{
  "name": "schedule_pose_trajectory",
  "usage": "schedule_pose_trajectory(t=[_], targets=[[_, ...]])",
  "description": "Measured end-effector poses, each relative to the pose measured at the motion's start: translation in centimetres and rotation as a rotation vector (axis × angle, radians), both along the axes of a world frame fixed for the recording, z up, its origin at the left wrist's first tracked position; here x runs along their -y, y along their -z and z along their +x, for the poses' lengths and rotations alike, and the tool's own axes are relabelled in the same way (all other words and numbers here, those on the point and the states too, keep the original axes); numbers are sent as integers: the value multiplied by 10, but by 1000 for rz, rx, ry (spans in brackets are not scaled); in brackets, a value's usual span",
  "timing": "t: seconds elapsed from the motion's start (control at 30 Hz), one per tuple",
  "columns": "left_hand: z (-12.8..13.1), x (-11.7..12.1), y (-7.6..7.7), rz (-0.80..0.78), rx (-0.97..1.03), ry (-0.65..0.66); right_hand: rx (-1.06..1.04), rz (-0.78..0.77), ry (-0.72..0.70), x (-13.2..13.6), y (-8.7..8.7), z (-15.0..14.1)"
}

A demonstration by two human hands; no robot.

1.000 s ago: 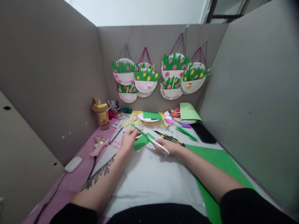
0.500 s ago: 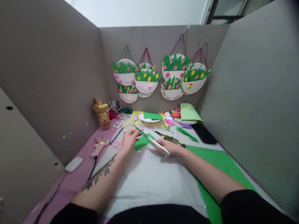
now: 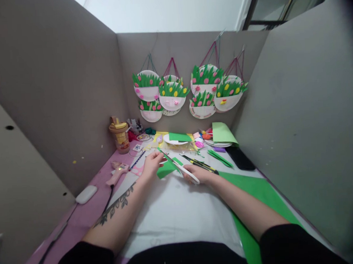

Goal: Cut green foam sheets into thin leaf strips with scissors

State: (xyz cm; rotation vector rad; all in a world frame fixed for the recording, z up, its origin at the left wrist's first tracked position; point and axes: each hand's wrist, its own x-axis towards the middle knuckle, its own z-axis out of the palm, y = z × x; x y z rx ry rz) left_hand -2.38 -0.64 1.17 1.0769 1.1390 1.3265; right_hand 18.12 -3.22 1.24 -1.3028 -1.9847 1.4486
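My left hand (image 3: 153, 163) pinches a narrow strip of green paper (image 3: 175, 166) near its far end. In my right hand (image 3: 198, 173) is a pair of white-handled scissors (image 3: 190, 175), with fingers through the handles. The blades lie along the green strip and point up and left toward my left fingertips. Below the strip, a green paper piece (image 3: 166, 170) lies on the white work surface. How far the blades are apart is too small to tell.
Utility knives (image 3: 200, 163), cut green strips (image 3: 220, 158) and a black phone (image 3: 240, 158) lie to the right, by a large green sheet (image 3: 258, 198). A pink glue gun (image 3: 118, 174) and a cup (image 3: 120, 137) stand left. Paper-plate baskets (image 3: 173, 102) hang on the back panel.
The view has shifted very slightly. Both hands, the scissors and the green strip keep nearly the same positions.
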Motion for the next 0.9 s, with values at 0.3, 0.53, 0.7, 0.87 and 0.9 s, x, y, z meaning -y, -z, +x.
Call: schedule_pose_trajectory(t=[0.3,0.53,0.7,0.87,0.9], targets=[[-1,0,0,21,-55,14,3,30,-13,-6,11,5],[0,2,-2,22,-73,38,0,32,-13,-5,8,5],[0,1,-2,5,-72,47,14,22,-34,-11,12,9],[-1,0,-2,11,-78,63,45,53,-40,-15,15,13],[-1,0,-1,13,-85,65,40,50,-42,-15,15,13]])
